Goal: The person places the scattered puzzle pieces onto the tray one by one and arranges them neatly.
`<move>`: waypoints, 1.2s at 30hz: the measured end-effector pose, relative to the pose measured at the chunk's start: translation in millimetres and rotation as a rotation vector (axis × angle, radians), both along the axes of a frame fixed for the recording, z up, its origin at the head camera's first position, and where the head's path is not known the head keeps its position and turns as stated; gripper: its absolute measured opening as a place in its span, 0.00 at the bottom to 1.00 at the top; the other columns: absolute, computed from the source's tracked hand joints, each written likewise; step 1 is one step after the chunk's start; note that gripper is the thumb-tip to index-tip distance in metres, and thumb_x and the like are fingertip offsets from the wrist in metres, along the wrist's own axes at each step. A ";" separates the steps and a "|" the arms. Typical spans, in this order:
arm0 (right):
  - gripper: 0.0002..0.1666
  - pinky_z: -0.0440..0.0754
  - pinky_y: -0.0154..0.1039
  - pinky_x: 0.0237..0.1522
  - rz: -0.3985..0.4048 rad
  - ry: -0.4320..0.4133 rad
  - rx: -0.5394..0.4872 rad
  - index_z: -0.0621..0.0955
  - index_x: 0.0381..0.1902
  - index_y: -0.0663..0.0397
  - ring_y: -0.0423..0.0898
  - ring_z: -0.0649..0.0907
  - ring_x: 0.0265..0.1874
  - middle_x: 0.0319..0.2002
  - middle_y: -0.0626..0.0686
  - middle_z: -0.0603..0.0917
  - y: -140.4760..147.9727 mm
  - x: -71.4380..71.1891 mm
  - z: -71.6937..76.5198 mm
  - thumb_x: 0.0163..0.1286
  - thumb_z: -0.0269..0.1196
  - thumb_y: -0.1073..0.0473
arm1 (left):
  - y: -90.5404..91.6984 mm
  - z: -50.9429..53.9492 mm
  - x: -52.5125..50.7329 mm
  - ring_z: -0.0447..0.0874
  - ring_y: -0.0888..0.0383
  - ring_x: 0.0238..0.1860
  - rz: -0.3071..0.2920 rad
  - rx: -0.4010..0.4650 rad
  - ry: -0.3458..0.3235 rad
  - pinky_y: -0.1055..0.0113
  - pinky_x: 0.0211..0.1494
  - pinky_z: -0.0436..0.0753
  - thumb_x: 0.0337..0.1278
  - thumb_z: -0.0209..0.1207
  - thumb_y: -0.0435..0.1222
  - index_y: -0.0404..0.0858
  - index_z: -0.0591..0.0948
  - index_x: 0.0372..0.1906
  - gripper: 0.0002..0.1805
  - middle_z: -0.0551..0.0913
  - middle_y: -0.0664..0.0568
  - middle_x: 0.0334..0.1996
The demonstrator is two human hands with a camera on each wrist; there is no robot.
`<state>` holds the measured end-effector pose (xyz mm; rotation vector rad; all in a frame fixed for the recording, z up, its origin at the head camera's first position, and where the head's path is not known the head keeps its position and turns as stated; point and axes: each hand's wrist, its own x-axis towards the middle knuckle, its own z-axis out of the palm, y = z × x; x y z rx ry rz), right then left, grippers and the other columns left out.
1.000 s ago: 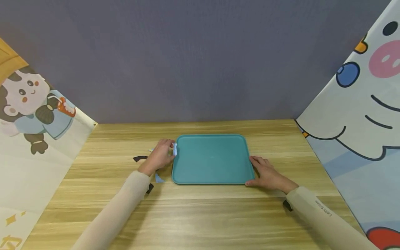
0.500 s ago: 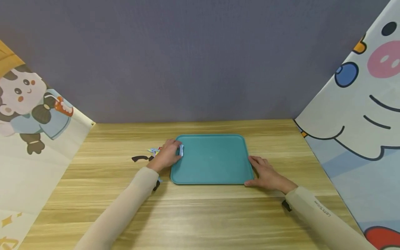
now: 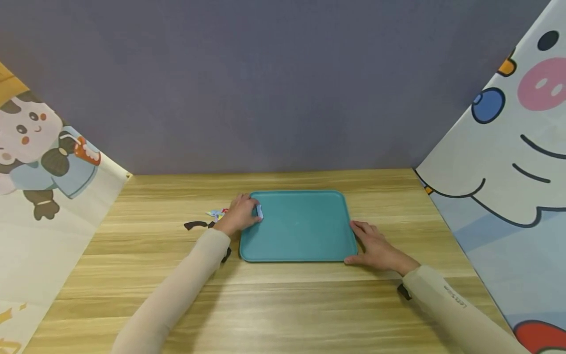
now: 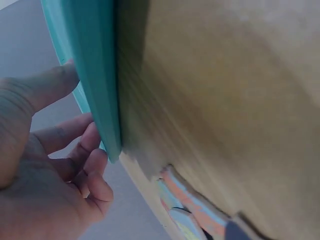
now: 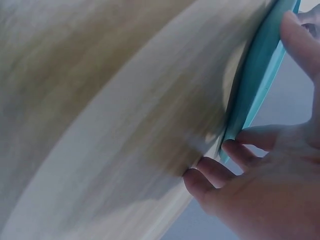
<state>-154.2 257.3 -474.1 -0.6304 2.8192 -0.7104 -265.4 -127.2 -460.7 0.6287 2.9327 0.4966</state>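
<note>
Pale-blue pc (image 3: 260, 212) (x1) pinched btwn L fingers (image 4: 65, 132) over 1 tray (image 3: 300, 231), R fingers (image 5: 257, 136) spread, touching it.

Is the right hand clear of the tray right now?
No, the head view shows the right hand touching the tray at its right side.

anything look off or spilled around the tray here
Nothing looks spilled, and the tray lies roughly square on the table. The one untidy spot is left of it: loose pieces lie jumbled and overlapping, partly hidden by the left hand in the head view. They're too small to check for damage.
</note>
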 end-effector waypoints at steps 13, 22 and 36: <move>0.62 0.59 0.64 0.58 0.009 -0.003 -0.018 0.54 0.70 0.71 0.65 0.57 0.64 0.68 0.67 0.56 0.0 0.0 -1.5 0.53 0.68 0.36 | 4.0 4.2 -4.8 0.63 0.44 0.58 -0.037 -0.030 -0.054 0.51 0.64 0.59 0.51 0.68 0.41 0.33 0.77 0.57 0.28 0.72 0.42 0.55; 0.63 0.59 0.64 0.59 -0.002 -0.001 -0.017 0.54 0.70 0.71 0.65 0.57 0.64 0.68 0.66 0.57 -0.8 -0.2 -2.2 0.53 0.68 0.36 | 3.6 3.2 -10.1 0.61 0.43 0.61 -0.022 -0.028 -0.067 0.50 0.64 0.59 0.53 0.66 0.38 0.34 0.77 0.57 0.25 0.71 0.42 0.57; 0.61 0.58 0.65 0.59 0.002 0.000 -0.005 0.54 0.71 0.68 0.64 0.56 0.65 0.69 0.64 0.56 0.5 -1.2 -5.2 0.55 0.67 0.35 | -23.2 19.5 7.4 0.62 0.46 0.55 -0.009 0.026 -0.037 0.50 0.57 0.62 0.55 0.65 0.40 0.32 0.74 0.60 0.29 0.71 0.41 0.56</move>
